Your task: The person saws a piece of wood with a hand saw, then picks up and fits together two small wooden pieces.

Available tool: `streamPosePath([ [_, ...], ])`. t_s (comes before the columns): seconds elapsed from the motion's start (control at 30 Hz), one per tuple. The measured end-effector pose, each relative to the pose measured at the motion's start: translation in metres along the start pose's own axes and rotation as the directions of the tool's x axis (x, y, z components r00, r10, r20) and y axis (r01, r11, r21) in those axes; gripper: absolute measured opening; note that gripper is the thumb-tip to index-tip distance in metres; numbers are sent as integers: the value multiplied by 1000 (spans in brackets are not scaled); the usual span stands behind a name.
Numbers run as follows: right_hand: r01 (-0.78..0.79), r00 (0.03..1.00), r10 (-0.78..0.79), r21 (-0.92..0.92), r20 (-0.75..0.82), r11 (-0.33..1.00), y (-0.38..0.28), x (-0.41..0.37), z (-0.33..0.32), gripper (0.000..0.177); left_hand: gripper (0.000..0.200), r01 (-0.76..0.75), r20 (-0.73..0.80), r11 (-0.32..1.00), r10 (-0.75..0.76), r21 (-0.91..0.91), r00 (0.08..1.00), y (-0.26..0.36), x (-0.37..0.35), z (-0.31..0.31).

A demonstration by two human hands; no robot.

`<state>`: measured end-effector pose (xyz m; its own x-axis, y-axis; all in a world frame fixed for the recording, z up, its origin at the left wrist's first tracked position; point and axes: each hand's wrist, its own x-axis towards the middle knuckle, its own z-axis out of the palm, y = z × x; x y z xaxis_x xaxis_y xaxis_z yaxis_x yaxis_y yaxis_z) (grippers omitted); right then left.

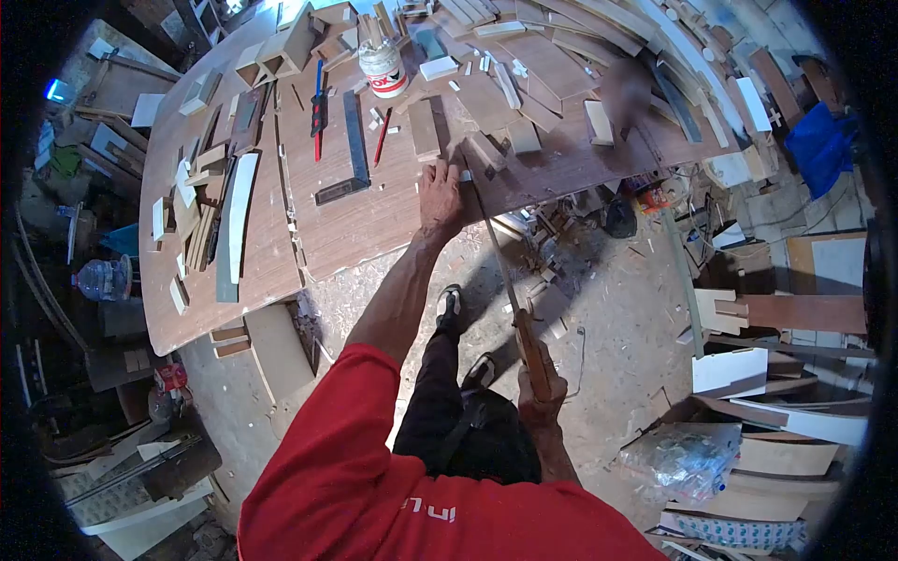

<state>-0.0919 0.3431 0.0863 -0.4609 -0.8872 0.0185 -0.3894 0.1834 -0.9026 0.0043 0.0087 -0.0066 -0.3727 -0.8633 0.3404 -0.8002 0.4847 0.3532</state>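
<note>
The fingers of the right hand [543, 391] are clamped around the wooden handle of a hand saw [502, 266]. Its blade is stretched up and away to the near edge of the plywood table [374, 224]. There the left hand [440, 192] is laid flat, fingers together, right beside the blade's tip. A wood strip [485, 150] lies just beyond the fingertips; whether it is touched cannot be told. Farther back, a steel square [354, 140] and a white tub [383, 67] are seen.

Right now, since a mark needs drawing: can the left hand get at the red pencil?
Probably yes. The pencil lies flat on the table just beyond the left hand, only small offcuts between. But that hand presses down beside the saw, so it would have to lift off.
</note>
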Motion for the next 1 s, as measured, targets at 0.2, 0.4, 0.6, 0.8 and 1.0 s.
streamPosePath([
  [0.2, -248, 967, 242, 84, 73, 965, 7, -10, -8, 51, 39, -114, 47, 993, 113, 17, 992, -5, -2, -7],
  [0.4, -269, 962, 263, 103, 73, 957, 8, -11, -5, 49, 39, -106, 9, 994, 106, 4, 994, 3, -2, -11],
  [0.6, -165, 986, 167, 96, -9, 982, 4, -5, -6, 49, 39, 57, 120, 998, -56, -8, 991, 15, 4, -20],
  [0.8, -213, 974, 211, 8, 75, 977, -13, -9, -20, 51, 37, 21, 78, 1000, -22, 5, 997, 14, 2, -19],
  [1.0, -249, 968, 243, 97, 68, 964, -13, -14, -15, 50, 35, 11, 84, 1000, -11, -4, 996, 15, -2, -25],
])
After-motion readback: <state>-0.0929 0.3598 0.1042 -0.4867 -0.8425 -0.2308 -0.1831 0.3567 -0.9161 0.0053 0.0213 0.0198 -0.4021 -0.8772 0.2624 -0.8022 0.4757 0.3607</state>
